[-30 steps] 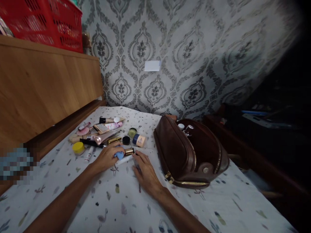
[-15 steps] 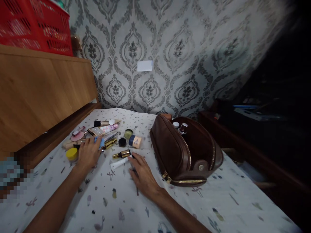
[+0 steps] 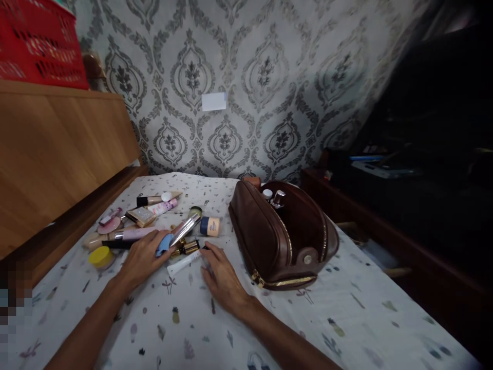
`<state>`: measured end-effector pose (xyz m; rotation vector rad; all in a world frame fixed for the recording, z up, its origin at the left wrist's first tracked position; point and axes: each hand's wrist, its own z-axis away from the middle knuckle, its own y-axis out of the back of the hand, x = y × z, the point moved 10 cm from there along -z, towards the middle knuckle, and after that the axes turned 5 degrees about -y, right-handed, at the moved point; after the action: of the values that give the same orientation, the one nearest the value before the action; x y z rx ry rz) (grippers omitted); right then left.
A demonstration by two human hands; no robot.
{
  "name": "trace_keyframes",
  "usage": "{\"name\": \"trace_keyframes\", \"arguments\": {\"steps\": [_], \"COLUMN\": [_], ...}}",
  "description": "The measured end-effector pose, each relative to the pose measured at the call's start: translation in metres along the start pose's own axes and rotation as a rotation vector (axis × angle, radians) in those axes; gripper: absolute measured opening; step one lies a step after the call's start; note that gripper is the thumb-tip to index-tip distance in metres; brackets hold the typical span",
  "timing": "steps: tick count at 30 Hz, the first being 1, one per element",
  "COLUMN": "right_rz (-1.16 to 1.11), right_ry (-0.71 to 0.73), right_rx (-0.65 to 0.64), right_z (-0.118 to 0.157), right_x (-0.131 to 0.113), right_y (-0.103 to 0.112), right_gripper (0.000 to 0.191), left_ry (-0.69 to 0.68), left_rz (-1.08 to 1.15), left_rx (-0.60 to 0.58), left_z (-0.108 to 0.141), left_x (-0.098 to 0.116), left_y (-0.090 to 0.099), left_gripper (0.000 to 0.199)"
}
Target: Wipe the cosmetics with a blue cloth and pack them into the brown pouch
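My left hand [image 3: 148,257] is closed on a slim silver cosmetic tube [image 3: 185,228], which points up and to the right. A light-blue piece [image 3: 165,244] shows by its fingers; whether it belongs to the tube I cannot tell. My right hand [image 3: 221,277] rests on the sheet with fingers apart, its fingertips at the dark cap of a white tube [image 3: 184,263]. Just beyond lies a black-and-gold lipstick [image 3: 190,247]. A peach jar with a navy lid [image 3: 210,226] and a green jar [image 3: 195,211] stand farther back. Left of my left hand is a yellow-lidded jar [image 3: 100,257].
A brown toiletry bag [image 3: 256,234] stands unzipped at the right, with two bottle tops [image 3: 278,198] showing inside. Other cosmetics, among them a compact [image 3: 140,216] and a pink tube [image 3: 164,206], lie at the left. A wooden cabinet [image 3: 57,164] borders the left side.
My left hand has moved right and lifted the silver tube from among the cosmetics. My right hand stays by the white tube. The whole view has shifted slightly.
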<state>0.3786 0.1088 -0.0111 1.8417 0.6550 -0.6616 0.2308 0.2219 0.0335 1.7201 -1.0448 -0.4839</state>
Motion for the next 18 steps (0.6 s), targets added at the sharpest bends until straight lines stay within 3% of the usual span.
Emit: {"name": "trace_keyframes", "arguments": {"steps": [6,12,18], "right_rz": [-0.078,-0.173,-0.307], "right_ry": [0.004,-0.002,-0.134], "right_rx": [0.052,0.094,0.112], "right_z": [0.0,-0.003,-0.006], "right_x": [0.007,0.003,0.015], "right_y": [0.002,0.015,0.023], "right_gripper": [0.049,0.029,0.028], "left_ry": [-0.056,-0.144,-0.162], "left_rz": [0.155,0.278,0.45], "left_rx": [-0.018,-0.066,-0.084], "left_z": [-0.001,-0.002,-0.004], "left_x": [0.013,0.033,0.049], "left_y": [-0.001,0.001,-0.002], "left_gripper": [0.034,0.034,0.03]}}
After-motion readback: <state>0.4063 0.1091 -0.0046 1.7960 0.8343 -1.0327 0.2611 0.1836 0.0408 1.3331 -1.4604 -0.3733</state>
